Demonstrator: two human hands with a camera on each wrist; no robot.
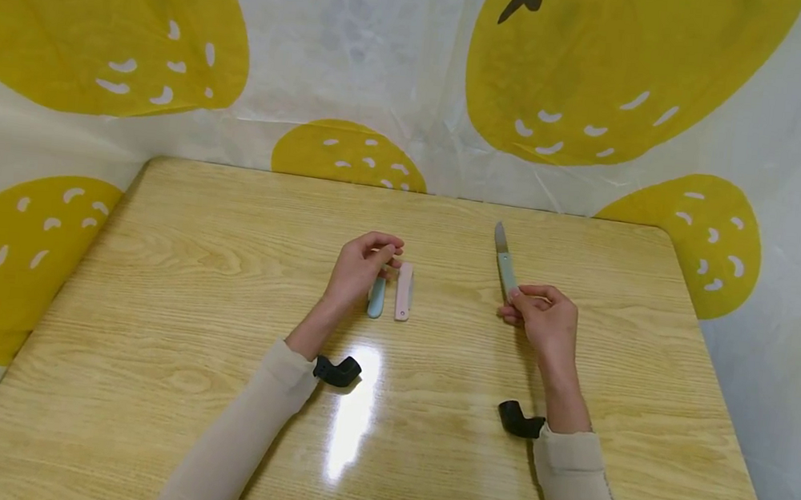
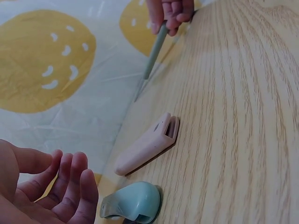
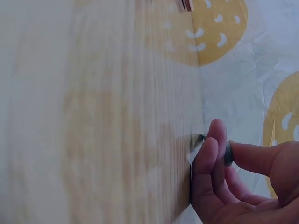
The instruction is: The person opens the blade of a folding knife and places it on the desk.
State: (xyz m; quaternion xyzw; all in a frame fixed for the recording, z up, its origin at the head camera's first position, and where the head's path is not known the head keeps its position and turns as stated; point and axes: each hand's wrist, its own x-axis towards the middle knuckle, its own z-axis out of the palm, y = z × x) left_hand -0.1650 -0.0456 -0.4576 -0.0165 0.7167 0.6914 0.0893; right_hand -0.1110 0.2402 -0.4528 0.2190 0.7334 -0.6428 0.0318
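My right hand [image 1: 551,322] pinches the pale green handle of a folding knife [image 1: 506,271] near its rear end, between thumb and fingers. Its grey blade is out and points toward the far edge of the table. Over on the left, my left hand [image 1: 357,270] hovers with loosely bent fingers and nothing between them. Just under it lies a light blue slotted handle [image 1: 376,302], its far part hidden by the hand in the head view. A slim pink handle [image 1: 404,295] with a slot in its end lies beside the blue one, slightly apart.
The wood-grain table [image 1: 223,289] ends at a white sheet [image 1: 361,53] with large yellow fruit prints, hung behind it and along the sides. A black curved piece sits at each wrist, by the left cuff [image 1: 338,371] and the right cuff [image 1: 520,419].
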